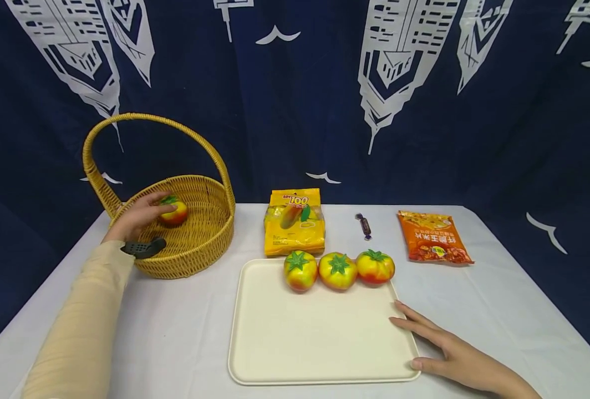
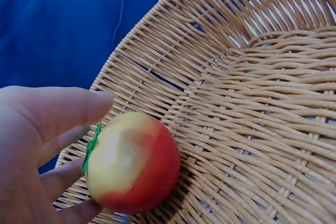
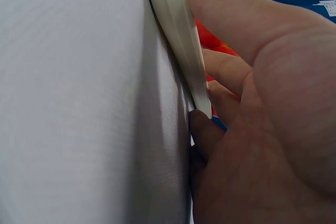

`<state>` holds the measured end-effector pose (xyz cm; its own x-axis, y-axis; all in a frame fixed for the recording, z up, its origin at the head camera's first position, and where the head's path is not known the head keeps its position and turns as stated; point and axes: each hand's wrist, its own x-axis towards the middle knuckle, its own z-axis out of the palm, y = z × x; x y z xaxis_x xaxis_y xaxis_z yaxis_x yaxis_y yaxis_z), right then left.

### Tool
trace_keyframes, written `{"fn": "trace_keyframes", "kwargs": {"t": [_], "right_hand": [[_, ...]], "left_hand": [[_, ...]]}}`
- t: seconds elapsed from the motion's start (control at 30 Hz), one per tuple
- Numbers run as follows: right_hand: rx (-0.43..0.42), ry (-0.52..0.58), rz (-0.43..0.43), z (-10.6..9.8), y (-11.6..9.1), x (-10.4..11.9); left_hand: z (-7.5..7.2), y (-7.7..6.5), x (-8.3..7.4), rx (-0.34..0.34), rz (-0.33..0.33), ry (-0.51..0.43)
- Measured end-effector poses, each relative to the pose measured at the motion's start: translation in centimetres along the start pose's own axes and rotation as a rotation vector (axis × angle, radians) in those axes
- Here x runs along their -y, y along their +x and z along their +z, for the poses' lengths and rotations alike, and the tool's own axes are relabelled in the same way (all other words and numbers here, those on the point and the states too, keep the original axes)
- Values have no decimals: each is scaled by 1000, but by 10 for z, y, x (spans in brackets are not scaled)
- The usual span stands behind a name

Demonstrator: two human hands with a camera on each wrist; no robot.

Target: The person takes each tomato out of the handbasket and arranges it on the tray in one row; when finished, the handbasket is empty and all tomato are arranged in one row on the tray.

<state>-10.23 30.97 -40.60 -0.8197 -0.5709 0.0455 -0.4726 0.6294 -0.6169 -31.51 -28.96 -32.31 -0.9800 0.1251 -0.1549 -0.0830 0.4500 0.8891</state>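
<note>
Inside the wicker basket (image 1: pixel 195 249), my left hand (image 1: pixel 137 216) is at a red-and-yellow tomato (image 1: pixel 175 215) with a green leafy top. In the left wrist view the thumb (image 2: pixel 79 107) stands a little off the tomato (image 2: pixel 134 163), and the other fingers lie loosely along its leafy side. My right hand (image 1: pixel 457 352) rests at the right edge of a cream tray (image 1: pixel 320 338), fingers spread and fairly straight, fingertips at the rim. The right wrist view shows the tray's side (image 3: pixel 181 30) close beside the thumb and fingers.
Three more tomatoes, a left one (image 1: pixel 300 271), a middle one (image 1: pixel 337 271) and a right one (image 1: pixel 375 269), line the tray's far edge. Behind are a yellow mango candy bag (image 1: pixel 295 224), a small wrapped candy (image 1: pixel 364 226) and an orange snack bag (image 1: pixel 435 238). The basket's tall handle (image 1: pixel 200 141) arches up.
</note>
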Motion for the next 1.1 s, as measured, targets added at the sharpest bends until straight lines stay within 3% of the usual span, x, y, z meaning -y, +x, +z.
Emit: {"fn": "trace_keyframes", "kwargs": {"t": [0.27,0.57,0.9,1.1], "right_hand": [[-1,42,-35,-3,1,1],[-12,47,-21,-2,-1,2],[-1,58,-22,-3,-3,2],[4,70,-20,-3,-2,2]], "left_hand": [[-1,-4,2,63,-8,25],[1,-2,5,79,-31,-14],[5,-10,-17,27,31,-57],[11,-33,-41,-10,114,-139]]}}
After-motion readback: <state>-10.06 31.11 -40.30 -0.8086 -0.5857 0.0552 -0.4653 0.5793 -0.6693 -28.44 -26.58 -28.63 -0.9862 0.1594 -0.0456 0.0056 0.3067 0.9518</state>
